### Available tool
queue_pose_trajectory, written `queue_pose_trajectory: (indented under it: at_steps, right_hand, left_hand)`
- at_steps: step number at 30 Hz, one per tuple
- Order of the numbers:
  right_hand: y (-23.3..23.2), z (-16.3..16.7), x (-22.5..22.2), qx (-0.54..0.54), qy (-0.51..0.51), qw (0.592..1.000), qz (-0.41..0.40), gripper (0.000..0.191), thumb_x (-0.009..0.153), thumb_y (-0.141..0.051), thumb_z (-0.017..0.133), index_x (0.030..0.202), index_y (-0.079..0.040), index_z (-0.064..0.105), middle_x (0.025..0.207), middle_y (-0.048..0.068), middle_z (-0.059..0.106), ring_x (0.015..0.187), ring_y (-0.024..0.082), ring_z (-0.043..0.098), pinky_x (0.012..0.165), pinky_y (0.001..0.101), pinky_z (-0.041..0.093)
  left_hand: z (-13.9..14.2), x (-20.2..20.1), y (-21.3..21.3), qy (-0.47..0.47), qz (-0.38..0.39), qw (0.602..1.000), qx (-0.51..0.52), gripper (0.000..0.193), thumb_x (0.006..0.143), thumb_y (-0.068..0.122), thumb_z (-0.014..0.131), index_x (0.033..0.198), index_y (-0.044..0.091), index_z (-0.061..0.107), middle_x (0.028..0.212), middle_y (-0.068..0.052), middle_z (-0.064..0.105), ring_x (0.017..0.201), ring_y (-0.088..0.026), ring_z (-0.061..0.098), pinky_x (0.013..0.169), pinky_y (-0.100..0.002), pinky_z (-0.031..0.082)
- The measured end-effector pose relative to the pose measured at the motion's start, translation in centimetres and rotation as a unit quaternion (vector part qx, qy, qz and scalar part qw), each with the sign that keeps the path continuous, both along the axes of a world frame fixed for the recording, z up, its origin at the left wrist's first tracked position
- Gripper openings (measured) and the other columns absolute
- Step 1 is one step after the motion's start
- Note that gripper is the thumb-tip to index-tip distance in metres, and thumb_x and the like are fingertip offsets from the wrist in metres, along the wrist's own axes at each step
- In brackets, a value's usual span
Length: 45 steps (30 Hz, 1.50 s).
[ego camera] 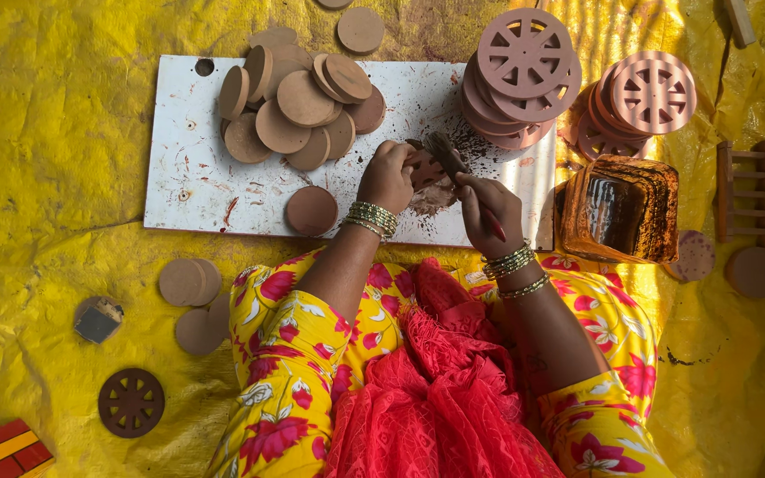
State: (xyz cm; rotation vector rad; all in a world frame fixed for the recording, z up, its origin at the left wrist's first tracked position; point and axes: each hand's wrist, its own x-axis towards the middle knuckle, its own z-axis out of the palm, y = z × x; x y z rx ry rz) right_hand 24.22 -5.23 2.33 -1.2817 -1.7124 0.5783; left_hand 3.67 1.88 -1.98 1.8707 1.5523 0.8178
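A yellow sheet [64, 133] carries a white board [214, 190] with piled discs [298, 102] and stacked spoked wheels [524, 62]. On the board, the left hand [387, 177] grips a wheel [422, 168]; the right hand [487, 208] is closed round a brush [453, 164] touching it, beside a paint tub [617, 208]

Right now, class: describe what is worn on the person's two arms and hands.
Both forearms are bare. The left hand has a stack of green and gold bangles at the wrist; the right hand has similar bangles. Short yellow sleeves carry red flowers.
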Motion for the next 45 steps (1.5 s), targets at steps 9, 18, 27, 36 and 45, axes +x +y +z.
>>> queue_pose_trajectory:
  at_steps: [9,18,27,36,45]
  right_hand:
    - [-0.3,1.1,0.7,0.009,0.019,0.999,-0.033,0.019,0.105,-0.009,0.060,0.119,-0.002,0.071,0.091,0.016,0.074,0.083,0.027,0.075,0.077,0.0352,0.058]
    - [-0.2,1.2,0.5,-0.027,-0.003,1.000,-0.013,0.018,0.102,-0.008,0.062,0.117,-0.003,0.072,0.090,0.015,0.074,0.082,0.027,0.076,0.075,0.0348,0.059]
    - [-0.9,1.7,-0.3,-0.001,0.008,1.000,-0.012,0.020,0.103,-0.009,0.061,0.118,-0.002,0.072,0.088,0.015,0.073,0.080,0.026,0.074,0.072,0.0351,0.057]
    - [-0.5,1.6,1.2,-0.023,0.019,0.998,-0.053,0.018,0.105,-0.010,0.060,0.117,-0.003,0.073,0.088,0.014,0.075,0.081,0.023,0.076,0.074,0.0333,0.058]
    - [-0.5,0.5,0.2,-0.035,0.007,0.999,-0.030,0.019,0.103,-0.010,0.060,0.116,-0.002,0.073,0.087,0.015,0.075,0.080,0.024,0.075,0.073,0.0344,0.058]
  left_hand:
    - [1.3,-0.3,-0.1,0.066,-0.001,0.997,-0.039,0.032,0.086,-0.002,0.063,0.117,0.008,0.064,0.112,-0.015,0.063,0.103,-0.037,0.066,0.089,-0.045,0.056]
    - [1.6,-0.1,-0.3,0.078,0.002,0.997,-0.026,0.044,0.082,0.004,0.067,0.125,0.015,0.062,0.114,-0.014,0.062,0.103,-0.038,0.065,0.086,-0.047,0.056]
    - [-0.5,0.4,-0.6,0.019,0.004,1.000,0.005,0.027,0.095,0.017,0.069,0.121,0.010,0.063,0.115,-0.016,0.061,0.103,-0.038,0.066,0.088,-0.046,0.056]
    - [-0.2,0.0,-0.4,0.009,0.012,1.000,-0.009,0.028,0.092,0.011,0.068,0.120,0.008,0.063,0.115,-0.018,0.060,0.105,-0.040,0.063,0.090,-0.049,0.054]
    - [-0.2,0.2,-0.7,0.061,0.013,0.997,-0.035,0.029,0.093,0.010,0.064,0.120,0.004,0.057,0.121,-0.019,0.059,0.110,-0.040,0.062,0.092,-0.049,0.053]
